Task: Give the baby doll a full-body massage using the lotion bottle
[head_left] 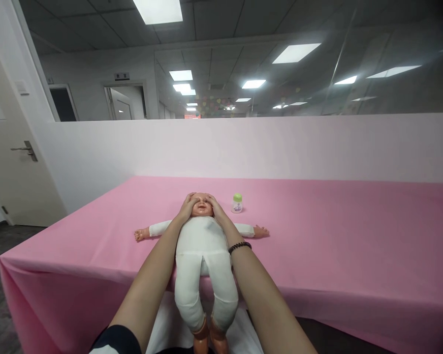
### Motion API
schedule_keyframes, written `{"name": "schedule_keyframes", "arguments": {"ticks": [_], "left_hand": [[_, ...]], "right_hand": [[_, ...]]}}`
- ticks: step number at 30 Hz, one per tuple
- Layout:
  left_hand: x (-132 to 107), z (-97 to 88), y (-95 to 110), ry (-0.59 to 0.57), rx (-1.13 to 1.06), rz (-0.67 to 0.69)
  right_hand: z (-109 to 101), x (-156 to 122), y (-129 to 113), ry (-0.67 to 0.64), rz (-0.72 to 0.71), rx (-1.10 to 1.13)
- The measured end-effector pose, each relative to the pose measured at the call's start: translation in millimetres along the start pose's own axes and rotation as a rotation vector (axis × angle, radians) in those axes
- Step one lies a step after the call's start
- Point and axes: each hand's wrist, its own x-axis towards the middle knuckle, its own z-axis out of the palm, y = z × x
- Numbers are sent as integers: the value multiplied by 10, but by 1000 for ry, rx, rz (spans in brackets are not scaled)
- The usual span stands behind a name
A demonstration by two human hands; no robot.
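Observation:
A baby doll [203, 236] with a white cloth body lies on its back on the pink-covered table, its arms spread to the sides. Its legs hang over the near edge toward me. My left hand [186, 206] cups one side of the doll's head, and my right hand [216, 206] cups the other. Both thumbs lie on the upper face, over the eye area. The fingers curl around the sides of the head and are partly hidden. A dark beaded bracelet [239, 246] circles my right wrist.
A small jar with a green lid [237, 203] stands just right of the doll's head. The pink tablecloth [339, 236] drapes over the table's front edge. Behind rises a low white wall [280, 147] topped with glass. At the left is a door [18, 147].

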Motion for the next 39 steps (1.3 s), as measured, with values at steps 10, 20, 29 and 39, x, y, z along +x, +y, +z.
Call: {"name": "schedule_keyframes", "arguments": {"ticks": [10, 20, 29, 39], "left_hand": [[-30, -15, 10, -23, -23, 9], [18, -17, -43, -8, -22, -25], [151, -9, -175, 23, -28, 1], [27, 9, -47, -11, -45, 1]], "right_hand": [[-5, -64, -15, -34, 13, -17], [-3, -49, -25, -21, 41, -32], [9, 4, 2, -13, 28, 13], [23, -81, -45, -41, 8, -26]]}}
